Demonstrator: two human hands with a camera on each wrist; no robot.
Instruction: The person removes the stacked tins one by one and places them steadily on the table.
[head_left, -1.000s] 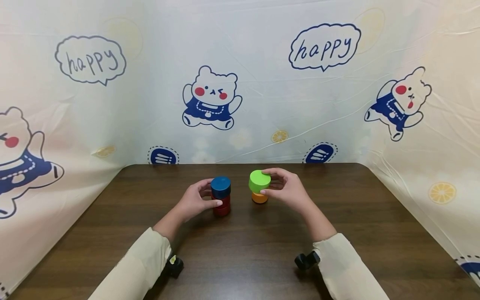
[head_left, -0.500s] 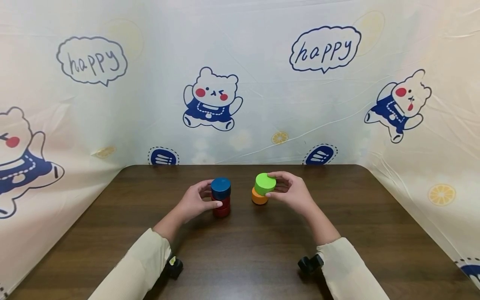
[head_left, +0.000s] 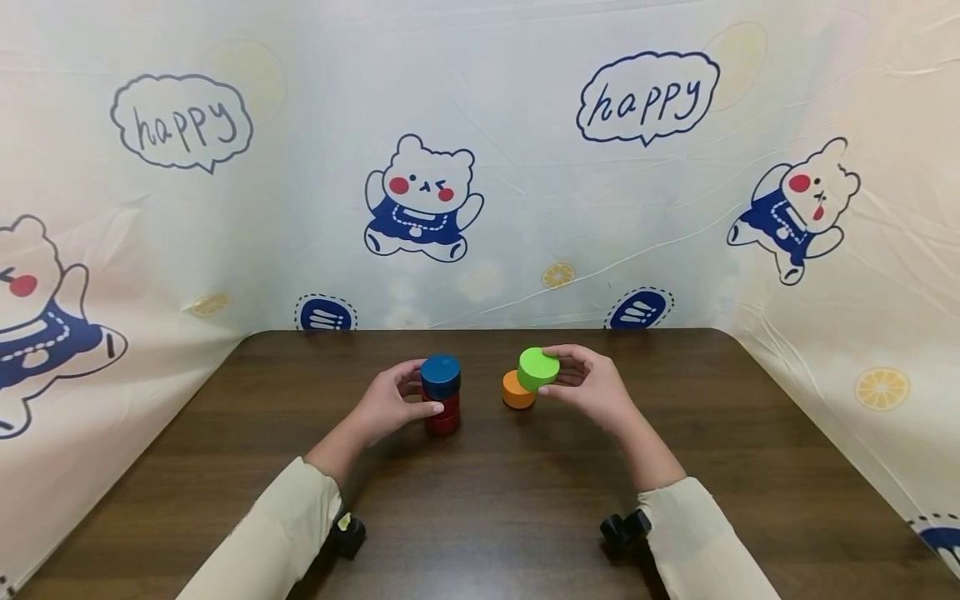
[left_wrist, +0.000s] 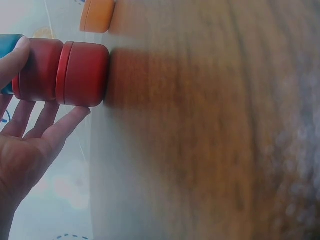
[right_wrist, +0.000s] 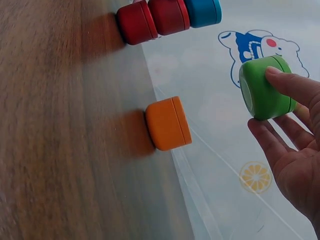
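Observation:
Small round lidded jars stand on the brown table (head_left: 480,517). A blue jar (head_left: 440,377) tops a stack of two red jars, the upper red jar (left_wrist: 42,70) resting on the lower red jar (left_wrist: 86,75). My left hand (head_left: 386,404) holds this stack from its left side, thumb in front near the blue and upper red jars, fingers behind. To the right stands an orange jar (head_left: 516,392). My right hand (head_left: 596,387) pinches a green jar (head_left: 537,369) by its side, thumb against fingers. The right wrist view shows the green jar apart from the orange jar, its base off the table.
A patterned cloth (head_left: 525,208) with bears and "happy" bubbles hangs behind and at both sides of the table. Black camera mounts (head_left: 348,533) sit at the wrists, below pale sleeves (head_left: 262,533).
My right hand has carried the green jar from above the orange jar to the right, uncovering more of the orange jar. My left hand and the red and blue stack stay where they were.

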